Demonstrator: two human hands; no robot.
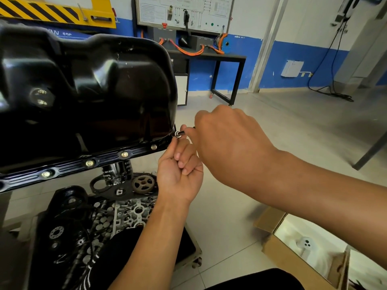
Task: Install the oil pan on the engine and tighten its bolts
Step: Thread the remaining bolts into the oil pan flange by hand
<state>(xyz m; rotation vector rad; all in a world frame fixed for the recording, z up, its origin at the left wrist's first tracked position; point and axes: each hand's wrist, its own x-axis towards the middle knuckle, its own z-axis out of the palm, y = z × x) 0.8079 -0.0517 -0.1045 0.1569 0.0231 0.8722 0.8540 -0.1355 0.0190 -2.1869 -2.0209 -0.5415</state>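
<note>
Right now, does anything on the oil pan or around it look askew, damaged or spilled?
Nothing stands out. The oil pan shows no dent or spill; four bolts sit in its near flange. The right hand holds a tool on the corner bolt, the left hand just below it.

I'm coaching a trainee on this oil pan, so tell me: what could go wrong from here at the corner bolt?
1. Fingertips of the left hand sit right beside the corner bolt while the right hand grips the tool on it; a slip could pinch them.
2. If that bolt drops, it may fall into the cylinder head lying below the oil pan and be hard to find.
</note>
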